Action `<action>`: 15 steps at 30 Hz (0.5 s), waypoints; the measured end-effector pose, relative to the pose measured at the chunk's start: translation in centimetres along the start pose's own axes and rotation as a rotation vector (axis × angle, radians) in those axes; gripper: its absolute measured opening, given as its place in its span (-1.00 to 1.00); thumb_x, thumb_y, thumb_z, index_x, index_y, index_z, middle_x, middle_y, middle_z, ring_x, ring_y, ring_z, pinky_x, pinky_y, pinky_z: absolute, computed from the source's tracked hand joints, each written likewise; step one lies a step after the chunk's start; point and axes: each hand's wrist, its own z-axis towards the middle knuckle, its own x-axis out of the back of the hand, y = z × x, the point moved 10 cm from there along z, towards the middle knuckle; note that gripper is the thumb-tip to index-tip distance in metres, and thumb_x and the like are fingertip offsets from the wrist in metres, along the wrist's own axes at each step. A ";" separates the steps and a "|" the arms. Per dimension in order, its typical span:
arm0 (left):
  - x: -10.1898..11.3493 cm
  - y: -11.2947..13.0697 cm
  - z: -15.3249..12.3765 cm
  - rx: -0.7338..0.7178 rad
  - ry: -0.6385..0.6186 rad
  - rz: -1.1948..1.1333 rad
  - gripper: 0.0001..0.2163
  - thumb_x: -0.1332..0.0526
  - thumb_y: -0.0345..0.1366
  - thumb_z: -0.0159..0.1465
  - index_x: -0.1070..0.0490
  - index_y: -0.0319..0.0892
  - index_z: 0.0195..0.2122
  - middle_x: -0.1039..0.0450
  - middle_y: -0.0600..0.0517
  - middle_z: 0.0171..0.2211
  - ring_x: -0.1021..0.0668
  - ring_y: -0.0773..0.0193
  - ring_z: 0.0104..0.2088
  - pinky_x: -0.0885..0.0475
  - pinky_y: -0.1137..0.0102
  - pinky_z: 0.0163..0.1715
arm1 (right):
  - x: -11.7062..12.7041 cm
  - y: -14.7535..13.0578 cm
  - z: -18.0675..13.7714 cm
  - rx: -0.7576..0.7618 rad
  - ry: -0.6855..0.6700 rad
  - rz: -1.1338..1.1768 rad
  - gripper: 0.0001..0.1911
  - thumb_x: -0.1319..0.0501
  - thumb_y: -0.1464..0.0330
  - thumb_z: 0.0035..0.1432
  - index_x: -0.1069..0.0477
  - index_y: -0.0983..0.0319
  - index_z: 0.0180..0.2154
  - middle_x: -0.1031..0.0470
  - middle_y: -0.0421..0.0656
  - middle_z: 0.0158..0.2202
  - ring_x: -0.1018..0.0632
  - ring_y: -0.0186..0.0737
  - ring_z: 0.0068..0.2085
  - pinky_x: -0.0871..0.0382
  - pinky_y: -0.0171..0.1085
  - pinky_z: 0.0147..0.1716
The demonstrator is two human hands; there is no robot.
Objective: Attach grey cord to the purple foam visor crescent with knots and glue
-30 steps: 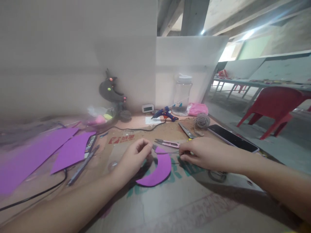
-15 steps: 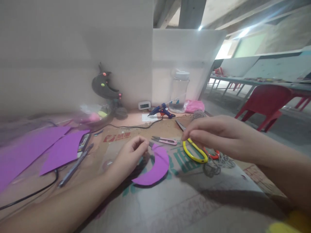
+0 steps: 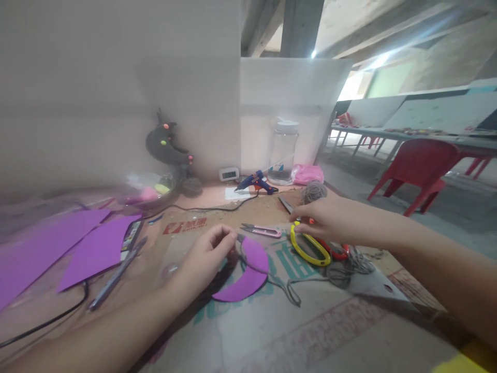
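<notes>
My left hand [image 3: 212,254] is closed in a pinch at the upper tip of a purple crescent cutout [image 3: 254,267]. Grey wrapping covers that tip. A strand of grey yarn [image 3: 289,292] runs from there across the cutout to a loose tangle of yarn [image 3: 345,272] on the right. My right hand [image 3: 330,217] hovers or rests over the pivot of scissors with yellow and red handles [image 3: 310,251]; its thumb and index finger are apart, and contact cannot be made out. Pink-handled thread snips [image 3: 262,230] lie between the hands.
A blue glue gun [image 3: 256,182], a small digital clock [image 3: 229,174], a clear bottle [image 3: 283,153] and a yarn ball [image 3: 314,191] stand behind. A dark crescent ornament [image 3: 165,142] rises at the back. Purple sheets [image 3: 101,248] and a pen [image 3: 116,277] lie left.
My right hand has lowered toward the scissors and its fingers have parted. The yarn now lies slack across the purple cutout. My left hand keeps its pinch.
</notes>
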 end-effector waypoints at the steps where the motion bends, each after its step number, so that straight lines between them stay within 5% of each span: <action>1: 0.0 -0.1 0.0 -0.004 -0.004 0.001 -0.80 -0.10 -0.19 0.30 -0.25 -0.16 -0.43 -0.32 0.16 -0.59 -0.40 0.40 -0.55 -0.27 0.49 -0.50 | 0.0 0.4 0.3 -0.018 -0.007 0.015 -0.72 -0.06 0.17 0.25 -0.50 0.09 -0.20 -0.55 -0.18 -0.38 -0.50 -0.21 -0.40 -0.11 -0.31 -0.51; 15: -0.9 -1.1 -0.1 0.075 -0.040 -0.099 -0.75 -0.12 -0.11 0.27 -0.23 -0.15 -0.44 -0.25 0.17 -0.60 -0.31 0.42 -0.61 -0.17 0.52 -0.62 | -1.1 2.1 2.2 -0.049 0.031 0.042 -0.60 -0.05 0.12 0.24 -0.41 0.13 0.01 -0.56 -0.12 -0.11 -0.55 -0.11 -0.19 -0.29 -0.25 -0.29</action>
